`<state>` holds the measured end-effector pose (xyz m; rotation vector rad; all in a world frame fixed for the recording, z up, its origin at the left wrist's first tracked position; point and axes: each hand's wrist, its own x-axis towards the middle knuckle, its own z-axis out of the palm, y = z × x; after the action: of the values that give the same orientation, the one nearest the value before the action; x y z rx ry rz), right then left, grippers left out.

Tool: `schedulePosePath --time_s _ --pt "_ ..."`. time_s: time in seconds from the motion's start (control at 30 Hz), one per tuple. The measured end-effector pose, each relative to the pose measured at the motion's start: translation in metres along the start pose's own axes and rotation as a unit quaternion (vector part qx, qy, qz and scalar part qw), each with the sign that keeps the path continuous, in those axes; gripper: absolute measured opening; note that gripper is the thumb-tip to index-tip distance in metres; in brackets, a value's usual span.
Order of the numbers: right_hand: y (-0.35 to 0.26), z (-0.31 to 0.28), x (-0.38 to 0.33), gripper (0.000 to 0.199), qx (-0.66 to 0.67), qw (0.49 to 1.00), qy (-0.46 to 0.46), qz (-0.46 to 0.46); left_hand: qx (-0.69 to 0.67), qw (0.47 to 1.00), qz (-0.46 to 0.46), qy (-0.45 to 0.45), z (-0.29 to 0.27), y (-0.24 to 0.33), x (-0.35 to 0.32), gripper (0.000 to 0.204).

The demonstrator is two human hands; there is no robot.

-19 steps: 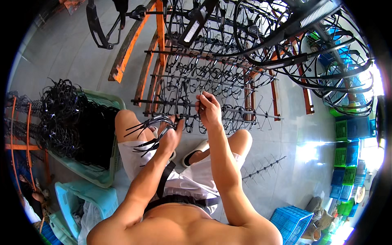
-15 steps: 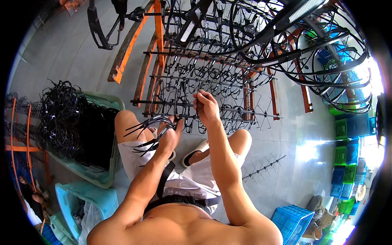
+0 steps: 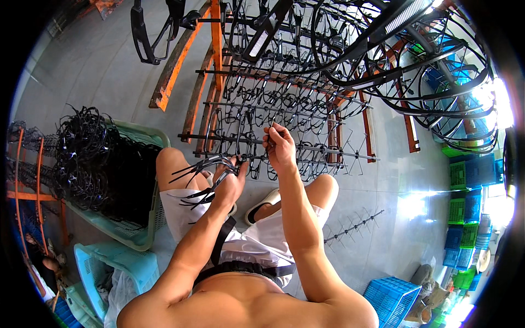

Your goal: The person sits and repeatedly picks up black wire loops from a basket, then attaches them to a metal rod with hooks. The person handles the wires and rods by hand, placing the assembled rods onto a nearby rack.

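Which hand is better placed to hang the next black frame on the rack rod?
Likely the right hand: it's already raised at the rack rod. The left hand is lower, gripping the bundle of black frames.

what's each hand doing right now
Left hand: closed on a bundle of black frames.
Right hand: pinching one black frame at the rack.
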<state>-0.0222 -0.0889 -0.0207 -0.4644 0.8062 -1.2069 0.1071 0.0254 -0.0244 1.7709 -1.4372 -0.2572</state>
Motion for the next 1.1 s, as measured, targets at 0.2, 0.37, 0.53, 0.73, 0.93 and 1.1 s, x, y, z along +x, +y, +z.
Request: schedulePosePath --time_s 0.2,0.37,0.53,0.73,0.93,1.1 --pt "-0.012 0.006 -0.018 0.012 -0.042 0.999 0.011 0.026 0.047 0.998 0.022 0.038 0.007 -0.006 -0.004 0.028" --pt "-0.027 -0.002 -0.029 0.011 -0.112 0.991 0.008 0.074 0.097 0.995 0.004 -0.013 -0.001 0.013 0.003 0.025" --pt "-0.027 0.002 -0.032 0.015 -0.098 0.992 0.004 0.075 0.037 0.999 -0.001 0.035 0.007 0.003 0.005 0.032" --pt "-0.026 0.003 -0.033 0.014 -0.105 0.991 0.015 0.078 0.014 1.0 -0.005 0.026 0.008 0.004 0.006 0.03" --pt "-0.032 0.011 -0.031 0.014 -0.116 0.99 0.022 0.078 0.041 0.996 0.051 0.058 0.014 -0.007 0.005 0.03" --pt "-0.031 0.012 -0.021 0.021 -0.094 0.995 0.01 0.046 0.004 0.999 0.037 0.035 0.011 -0.009 0.005 0.033"
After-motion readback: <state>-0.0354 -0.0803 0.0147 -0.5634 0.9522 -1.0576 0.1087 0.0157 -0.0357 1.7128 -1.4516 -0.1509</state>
